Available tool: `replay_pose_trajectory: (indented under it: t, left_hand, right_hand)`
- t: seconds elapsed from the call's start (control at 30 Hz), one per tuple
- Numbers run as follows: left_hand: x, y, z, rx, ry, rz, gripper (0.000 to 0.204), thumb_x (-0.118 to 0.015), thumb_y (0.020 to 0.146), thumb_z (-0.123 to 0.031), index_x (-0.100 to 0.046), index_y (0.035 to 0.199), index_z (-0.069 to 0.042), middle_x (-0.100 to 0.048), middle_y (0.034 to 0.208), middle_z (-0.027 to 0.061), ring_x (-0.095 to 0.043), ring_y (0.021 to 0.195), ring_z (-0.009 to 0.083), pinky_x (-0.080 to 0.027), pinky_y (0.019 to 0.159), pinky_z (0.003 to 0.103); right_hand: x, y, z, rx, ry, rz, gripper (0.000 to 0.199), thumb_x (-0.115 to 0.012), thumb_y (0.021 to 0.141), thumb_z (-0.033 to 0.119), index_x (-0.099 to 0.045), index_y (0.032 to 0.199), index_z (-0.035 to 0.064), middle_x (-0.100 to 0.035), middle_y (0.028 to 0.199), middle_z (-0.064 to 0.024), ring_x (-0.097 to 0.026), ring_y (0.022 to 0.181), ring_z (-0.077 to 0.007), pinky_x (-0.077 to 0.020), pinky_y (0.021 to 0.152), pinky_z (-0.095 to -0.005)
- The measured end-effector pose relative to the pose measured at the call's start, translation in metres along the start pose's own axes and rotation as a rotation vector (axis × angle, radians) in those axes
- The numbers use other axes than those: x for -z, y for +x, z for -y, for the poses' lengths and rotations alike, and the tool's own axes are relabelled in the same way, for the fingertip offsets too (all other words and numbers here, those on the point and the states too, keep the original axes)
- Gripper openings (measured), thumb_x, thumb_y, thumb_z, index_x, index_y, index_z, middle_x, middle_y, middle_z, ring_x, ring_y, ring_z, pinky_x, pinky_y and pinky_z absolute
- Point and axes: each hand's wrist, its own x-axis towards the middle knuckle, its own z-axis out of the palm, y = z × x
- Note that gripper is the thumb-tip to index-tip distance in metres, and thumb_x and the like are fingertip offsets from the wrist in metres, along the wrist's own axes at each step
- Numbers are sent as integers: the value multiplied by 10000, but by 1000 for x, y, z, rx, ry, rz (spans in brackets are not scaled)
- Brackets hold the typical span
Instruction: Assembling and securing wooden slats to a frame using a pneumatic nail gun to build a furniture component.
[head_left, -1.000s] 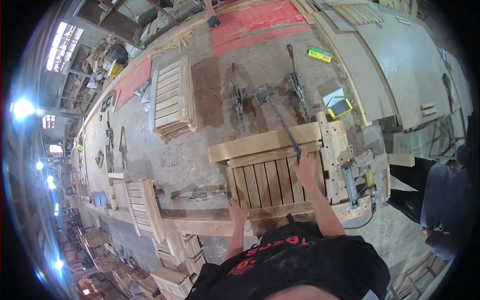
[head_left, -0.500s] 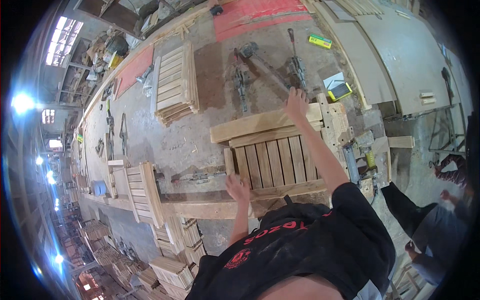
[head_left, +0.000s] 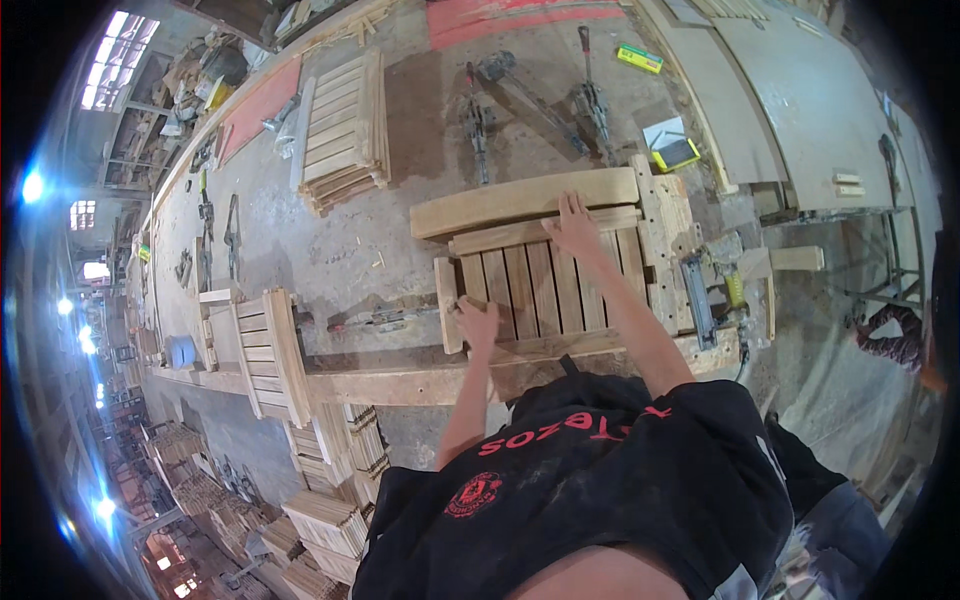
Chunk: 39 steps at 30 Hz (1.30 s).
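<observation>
A slatted wooden panel (head_left: 540, 285) lies on the bench in front of me, its slats running near to far between two rails. Behind its far rail rests a thick wooden beam (head_left: 520, 203). My right hand (head_left: 575, 230) lies on the far rail with fingers stretched apart, the tips reaching the beam. At the panel's left end stands a short wooden block (head_left: 447, 305). Beside that block, my left hand (head_left: 479, 325) touches the panel's left end, fingers extended and apart. A drilled wooden piece (head_left: 663, 250) borders the panel on the right.
A stack of slatted panels (head_left: 343, 130) sits farther left, with another stack (head_left: 268, 350) at the bench's near edge. Metal clamps (head_left: 591, 105) lie beyond the beam. A metal clamping device (head_left: 703, 300) stands at the right. Another person's dark sleeve (head_left: 845, 530) shows lower right.
My right hand has moved left and nearer, from the beam's right part onto the panel's far rail. My left hand stays at the panel's left end. The whole view has shifted slightly.
</observation>
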Motion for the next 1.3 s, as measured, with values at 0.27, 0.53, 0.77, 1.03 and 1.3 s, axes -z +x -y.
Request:
replay_pose_trajectory:
  t: [0.27,0.53,0.77,1.03,1.3]
  left_hand:
    - [174,-29,-127,-167,-266,713,400,-622,929,-359,-680,906,36,-659,734,41,-605,677,107,-476,583,289]
    - [132,-91,-212,-552,-988,992,462,-392,1042,-387,-656,1166,-29,-664,976,82,-597,847,141,-472,814,299]
    - [69,-99,-126,-167,-858,822,598,-464,977,-537,-507,1353,-75,-633,1076,67,-580,928,145,-468,820,306]
    - [234,-136,-150,-172,-1225,424,360,-645,903,-265,-630,1160,-13,-655,1045,70,-603,1012,170,-472,879,318]
    - [274,-136,-134,-237,-1105,115,673,-728,840,-289,-471,1346,71,-467,1396,177,-385,1331,230,-220,1131,342]
  right_hand:
    - [174,-121,56,-175,700,385,665,-524,913,604,-616,1131,-17,-691,1018,-202,-652,1002,-359,-498,839,-409]
    - [313,-168,105,-86,-5,198,309,-602,821,264,-633,894,-35,-673,831,-242,-675,795,-366,-514,732,-410]
    - [415,-246,71,-189,710,-236,364,-610,737,125,-654,1033,-81,-702,888,-148,-652,732,-208,-508,687,-290]
    - [417,-281,9,-25,1409,-434,520,-598,748,180,-556,1204,-67,-658,1073,-183,-681,913,-285,-576,817,-398]
    - [385,-250,3,13,1501,-373,568,-592,748,192,-529,1243,-80,-639,1142,-201,-660,1005,-295,-545,884,-400]
